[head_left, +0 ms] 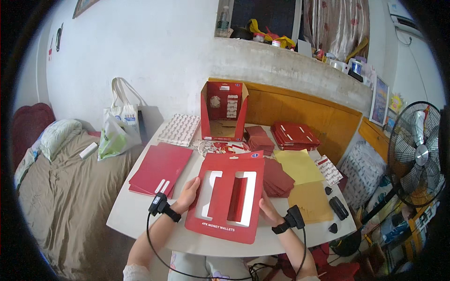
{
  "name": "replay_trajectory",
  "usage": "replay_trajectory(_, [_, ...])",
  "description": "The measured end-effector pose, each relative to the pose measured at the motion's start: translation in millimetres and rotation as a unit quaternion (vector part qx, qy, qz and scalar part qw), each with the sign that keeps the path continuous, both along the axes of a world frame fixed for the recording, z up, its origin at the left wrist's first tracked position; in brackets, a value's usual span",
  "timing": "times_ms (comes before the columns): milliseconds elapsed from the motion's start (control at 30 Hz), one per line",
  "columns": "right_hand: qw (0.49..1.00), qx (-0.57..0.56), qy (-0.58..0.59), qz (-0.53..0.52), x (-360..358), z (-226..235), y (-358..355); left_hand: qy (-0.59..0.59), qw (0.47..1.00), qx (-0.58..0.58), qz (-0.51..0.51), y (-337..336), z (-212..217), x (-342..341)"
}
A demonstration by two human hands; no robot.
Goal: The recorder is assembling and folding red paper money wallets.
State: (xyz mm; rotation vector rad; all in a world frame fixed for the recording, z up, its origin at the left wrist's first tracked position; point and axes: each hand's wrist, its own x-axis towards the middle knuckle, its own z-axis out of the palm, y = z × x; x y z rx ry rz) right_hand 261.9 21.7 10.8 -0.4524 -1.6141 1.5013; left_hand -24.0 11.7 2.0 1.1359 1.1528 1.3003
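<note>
Upright between my hands, above the front of the table, is a red windowed cardboard package (223,187). Two tall cut-out windows show in its front, and a hang hole is in its top edge. Something dark red shows through the right window; the left one shows white. My left hand (189,193) grips the package's left side, and my right hand (270,210) its lower right edge, with some fingers behind the card. Nearest to my left hand lies a stack of flat red cards (161,166). Beyond my right hand is a pile of dark red envelopes (277,179).
A tall open red display box (224,112) stands at the back of the white table (126,213). Around it are patterned sheets (179,129), red packs (295,134) and yellow sheets (300,166). A bed (70,187) is left, a standing fan (417,152) right.
</note>
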Motion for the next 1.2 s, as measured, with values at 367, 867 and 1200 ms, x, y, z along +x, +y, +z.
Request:
replay_trajectory(367, [0.848,0.411,-0.234,-0.238,-1.5,19.5,-5.7,0.39,0.909,0.144,0.016,-1.0,12.6,3.6])
replay_trajectory(867, [0.735,0.508,-0.353,-0.279,17.7,11.1,14.6,0.505,0.752,0.414,-0.094,-25.7,45.9,35.1])
replay_trajectory(1200, [0.792,0.418,-0.403,-0.188,16.2,-4.6,19.5,0.61,0.659,0.415,-0.146,-30.6,18.6,47.7])
